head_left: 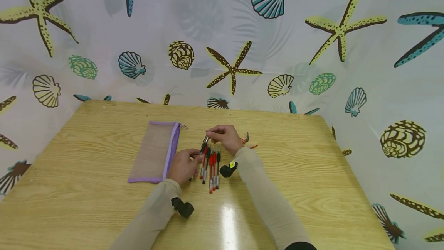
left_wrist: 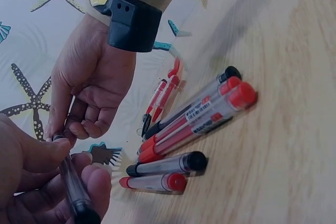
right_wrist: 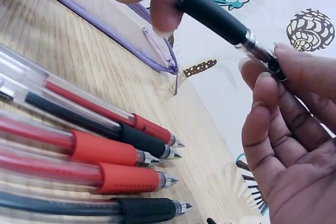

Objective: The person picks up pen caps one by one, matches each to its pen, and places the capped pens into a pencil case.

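With the clock dial centred on the row of pens and 12 at the far edge, the largest item is the printed cloth (head_left: 197, 22), which hangs at 12 o'clock behind the bench (head_left: 86, 203). The wood-grain bench carries the work. A mesh pouch (head_left: 152, 151) with purple trim lies flat at 9 to 10 o'clock. The left hand (head_left: 185, 164) is at 9 o'clock, between pouch and row; its grip is closed on the barrel of the black pen (right_wrist: 215, 17). The right hand (head_left: 225, 137) is at 1 o'clock; its grip is closed to a pinch, thumb against fingers, at the pen's tip end. The black pen is thus held by both hands at 11 o'clock, tilted, its tip end toward 12. The row of pens (head_left: 213, 167) comprises five units side by side: red, black, red, red, black, counted from the 9 o'clock side, tips toward 12. A black wrist camera (head_left: 182, 208) is fitted at each wrist. Small red and black items (head_left: 247, 138) lie at 2 o'clock, partly hidden by the right hand; their kind cannot be determined.
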The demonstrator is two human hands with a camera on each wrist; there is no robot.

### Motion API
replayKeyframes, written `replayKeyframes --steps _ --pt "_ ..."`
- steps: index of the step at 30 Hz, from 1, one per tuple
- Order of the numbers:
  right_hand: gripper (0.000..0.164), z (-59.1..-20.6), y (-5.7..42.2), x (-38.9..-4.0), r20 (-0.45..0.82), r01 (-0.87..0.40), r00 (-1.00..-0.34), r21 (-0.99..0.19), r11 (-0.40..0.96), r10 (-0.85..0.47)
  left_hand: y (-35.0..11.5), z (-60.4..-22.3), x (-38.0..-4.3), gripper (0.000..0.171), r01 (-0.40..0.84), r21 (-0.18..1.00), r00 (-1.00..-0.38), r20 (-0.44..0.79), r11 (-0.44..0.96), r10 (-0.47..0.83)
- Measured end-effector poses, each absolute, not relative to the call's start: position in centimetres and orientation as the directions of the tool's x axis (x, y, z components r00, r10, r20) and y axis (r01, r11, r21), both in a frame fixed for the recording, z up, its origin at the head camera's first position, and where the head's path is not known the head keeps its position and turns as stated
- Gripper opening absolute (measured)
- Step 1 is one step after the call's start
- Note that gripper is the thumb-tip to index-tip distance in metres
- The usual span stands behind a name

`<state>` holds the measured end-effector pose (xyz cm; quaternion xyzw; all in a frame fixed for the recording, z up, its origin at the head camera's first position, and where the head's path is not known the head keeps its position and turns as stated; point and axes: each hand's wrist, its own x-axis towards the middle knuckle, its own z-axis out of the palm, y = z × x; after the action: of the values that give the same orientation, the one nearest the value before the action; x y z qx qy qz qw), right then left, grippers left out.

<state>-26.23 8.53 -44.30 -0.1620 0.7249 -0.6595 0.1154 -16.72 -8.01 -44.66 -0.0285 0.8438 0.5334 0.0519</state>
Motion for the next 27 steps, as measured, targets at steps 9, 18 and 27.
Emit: replayKeyframes --steps 9,18,27 --pt "0.024 -44.29 8.48 -26.14 0.053 -0.082 -0.923 -0.995 0.061 -0.381 -7.79 -44.35 -16.67 0.028 -0.136 0.924 -0.99 -0.139 0.358 -0.02" --pt "0.027 -44.3 8.32 -25.95 0.043 -0.064 -0.923 -0.997 0.041 -0.382 -7.45 -44.24 -16.32 0.027 -0.139 0.935 -0.99 -0.132 0.325 -0.045" --pt "0.023 -44.36 8.5 -26.0 0.055 -0.086 -0.92 -0.994 0.064 -0.387 -7.46 -44.21 -16.41 0.026 -0.148 0.937 -0.989 -0.142 0.317 -0.042"
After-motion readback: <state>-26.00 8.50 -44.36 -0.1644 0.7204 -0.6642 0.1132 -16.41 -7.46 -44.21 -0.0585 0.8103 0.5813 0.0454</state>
